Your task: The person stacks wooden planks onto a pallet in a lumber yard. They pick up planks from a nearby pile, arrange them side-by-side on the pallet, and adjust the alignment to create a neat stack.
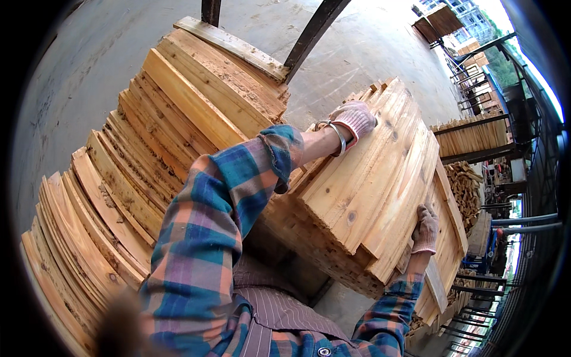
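A pile of pale wooden boards point(369, 184) with dark knots lies in front of me, its top boards side by side. My left hand point(354, 122), in a light knitted glove, is closed at the far left edge of these top boards, its fingertips partly hidden. On the opposite side, my right hand point(425, 228), in a similar glove with a dirtier palm side, curls against the right edge of the boards. A metal bangle point(339, 138) circles my left wrist. Below the top layer, the ends of many stacked boards show.
A long row of rough boards point(128, 193) with bark remnants stands to my left. Dark metal posts point(312, 38) rise behind it from the concrete floor point(113, 65). More boards point(446, 208) lie close on the right, with stacked timber point(473, 138) and racks beyond.
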